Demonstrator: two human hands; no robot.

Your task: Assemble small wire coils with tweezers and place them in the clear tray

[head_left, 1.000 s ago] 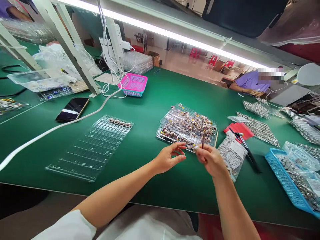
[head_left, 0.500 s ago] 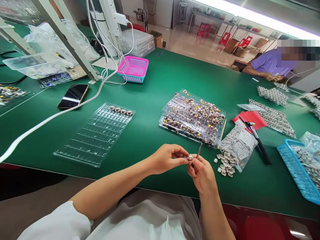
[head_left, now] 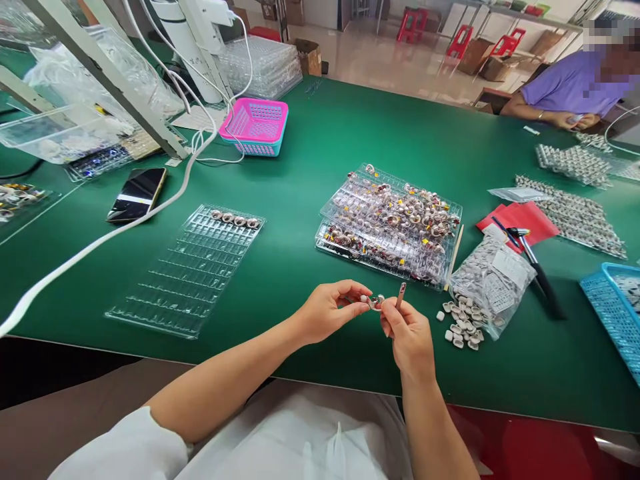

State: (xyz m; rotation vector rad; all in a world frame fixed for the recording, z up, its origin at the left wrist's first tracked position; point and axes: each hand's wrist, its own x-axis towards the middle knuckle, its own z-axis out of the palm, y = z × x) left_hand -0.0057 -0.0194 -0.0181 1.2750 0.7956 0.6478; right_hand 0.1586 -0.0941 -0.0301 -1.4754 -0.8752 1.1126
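Left hand [head_left: 326,311] pinches a small part [head_left: 377,304]; right hand [head_left: 410,333] beside it clamps a slim tool [head_left: 401,295].

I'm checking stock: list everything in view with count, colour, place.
Table: one, green, centre
Small part: one, whitish, front
Thin tool: one, brownish, front
Sparse tray: one, clear, left
Rings: four, silvery, sparse tray
Filled trays: at least two, clear, centre
Phone: one, black, left
Cables: several, white, left
Nested baskets: two, pink and blue, back left
Bag: one, clear, right
Loose caps: many, pale, beside bag
Sheet: one, red, right
Handled tool: one, mostly black, right
Basket: one, blue, right
Stools: several, red, background
Co-worker: one, purple sleeve, back right
Left hand: one, bare, at small part
Right hand: one, bare, holding thin tool
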